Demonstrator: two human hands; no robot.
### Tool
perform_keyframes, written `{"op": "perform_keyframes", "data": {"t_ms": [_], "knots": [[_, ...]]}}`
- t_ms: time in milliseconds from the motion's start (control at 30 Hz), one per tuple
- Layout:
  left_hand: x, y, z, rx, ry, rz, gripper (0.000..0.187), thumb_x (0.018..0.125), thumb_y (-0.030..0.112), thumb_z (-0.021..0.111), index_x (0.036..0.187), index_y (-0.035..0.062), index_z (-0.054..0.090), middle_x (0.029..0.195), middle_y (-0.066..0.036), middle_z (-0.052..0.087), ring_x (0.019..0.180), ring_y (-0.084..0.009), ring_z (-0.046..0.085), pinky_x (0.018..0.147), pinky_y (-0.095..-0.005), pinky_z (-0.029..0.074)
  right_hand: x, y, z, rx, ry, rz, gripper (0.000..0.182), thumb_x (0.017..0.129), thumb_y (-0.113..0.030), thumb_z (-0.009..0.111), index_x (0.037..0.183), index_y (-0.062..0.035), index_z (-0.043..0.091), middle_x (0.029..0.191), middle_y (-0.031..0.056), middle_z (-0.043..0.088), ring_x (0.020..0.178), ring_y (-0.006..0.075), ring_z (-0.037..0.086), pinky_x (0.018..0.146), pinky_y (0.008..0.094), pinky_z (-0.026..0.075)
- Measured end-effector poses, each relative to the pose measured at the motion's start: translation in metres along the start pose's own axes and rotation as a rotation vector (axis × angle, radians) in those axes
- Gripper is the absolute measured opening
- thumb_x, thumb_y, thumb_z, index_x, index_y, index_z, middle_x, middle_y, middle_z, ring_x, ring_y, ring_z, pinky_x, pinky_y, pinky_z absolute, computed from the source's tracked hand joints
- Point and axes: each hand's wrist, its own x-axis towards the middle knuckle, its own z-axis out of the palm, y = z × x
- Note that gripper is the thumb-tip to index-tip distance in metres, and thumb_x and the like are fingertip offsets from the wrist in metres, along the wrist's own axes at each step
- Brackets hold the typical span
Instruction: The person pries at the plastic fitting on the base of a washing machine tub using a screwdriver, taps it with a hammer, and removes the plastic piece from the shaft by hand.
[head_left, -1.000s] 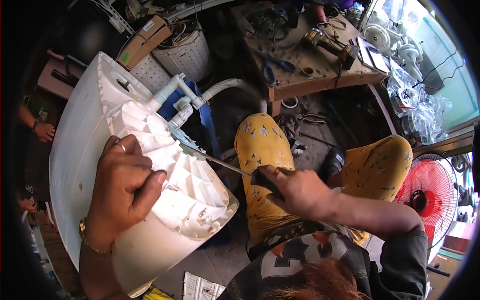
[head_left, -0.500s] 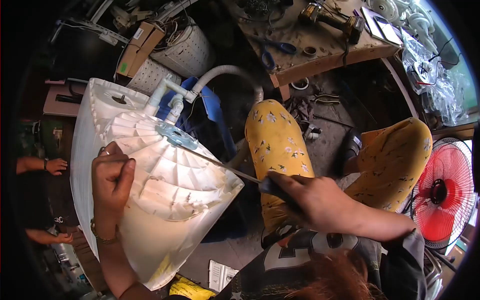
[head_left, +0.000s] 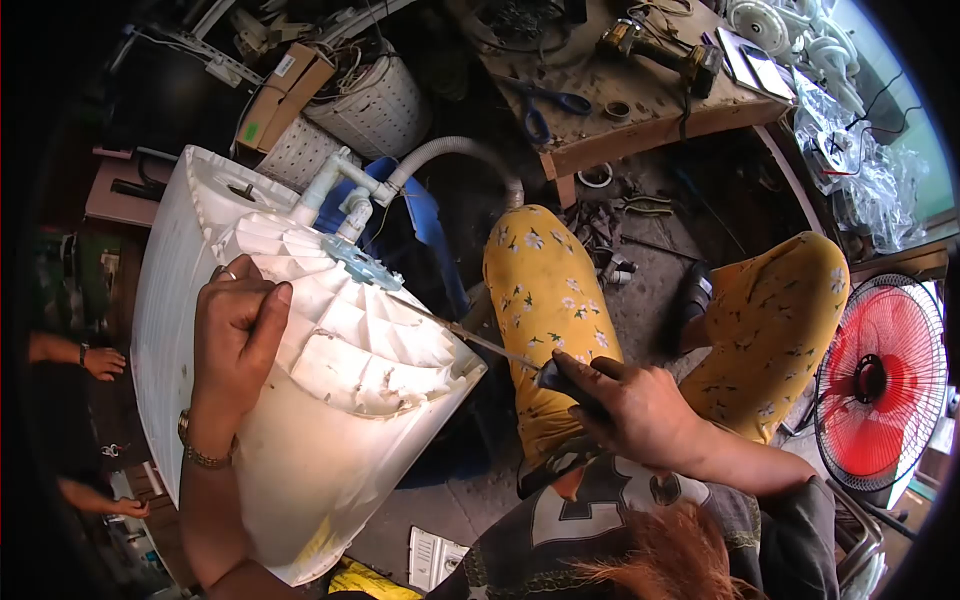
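A large white plastic tub [head_left: 330, 450] with a ribbed base lies tilted at the left. A pale blue-grey part [head_left: 360, 262] sits at the middle of the ribs, below white pipe fittings [head_left: 352, 195]. Over the ribs is my left hand [head_left: 238, 335], its fingers curled closed; what they hold, if anything, is hidden. My right hand [head_left: 630, 405] grips the dark handle of a long thin metal tool [head_left: 490, 345]. The tool's shaft points up and left across the tub's edge toward the pale blue-grey part.
A wooden table [head_left: 590, 145] at the top bears a drill [head_left: 665, 50] and blue-handled scissors [head_left: 545, 105]. A red fan [head_left: 870, 380] stands right. Another person's hands [head_left: 103, 362] show at the far left. A blue container [head_left: 425, 225] sits behind the tub.
My right hand has moved slightly right and down, drawing the tool back with it. My left hand sits slightly farther right. The tub looks a little more turned.
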Motion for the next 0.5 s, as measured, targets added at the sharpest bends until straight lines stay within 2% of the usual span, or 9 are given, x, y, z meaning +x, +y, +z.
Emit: {"op": "perform_keyframes", "data": {"t_ms": [233,333,433,500], "knots": [[0.007,0.019,0.010,-0.009,0.013,0.044,0.040,0.085,0.003,0.057,0.052,0.0003,0.035,0.047,-0.011,0.037,0.047,-0.0282,0.033,0.060,-0.0377,0.033,0.008,-0.022,0.004,-0.106,0.029,0.070,0.059,0.082,-0.019,0.060,0.137,-0.0056,0.045,0.088,0.0196,0.062,0.062,0.0335,0.064,0.058,0.0426,0.054],[0.017,0.039,0.014,-0.021,-0.019,0.074,0.041,0.087,0.005,0.057,0.051,0.0008,0.037,0.047,-0.011,0.038,0.047,-0.0282,0.034,0.061,-0.0381,0.034,0.006,-0.048,-0.031,-0.238,0.019,0.128,0.054,0.082,-0.017,0.058,0.134,-0.0038,0.049,0.085,0.0179,0.061,0.060,0.0312,0.064,0.051,0.0397,0.053],[0.021,0.044,0.018,-0.058,-0.013,0.103,0.042,0.089,0.006,0.057,0.052,0.0009,0.038,0.046,-0.010,0.039,0.046,-0.0279,0.033,0.061,-0.0379,0.034,0.009,-0.080,-0.050,-0.447,-0.040,0.191,0.056,0.079,-0.014,0.060,0.133,-0.0019,0.050,0.087,0.0121,0.058,0.063,0.0229,0.063,0.050,0.0329,0.051],[0.019,0.044,0.016,-0.043,0.002,0.107,0.042,0.089,0.007,0.057,0.052,0.0009,0.039,0.046,-0.010,0.039,0.046,-0.0280,0.033,0.061,-0.0379,0.034,0.018,-0.092,-0.037,-0.626,0.015,0.115,0.052,0.079,-0.011,0.057,0.129,0.0005,0.052,0.081,0.0110,0.057,0.062,0.0222,0.062,0.045,0.0316,0.050]]}}
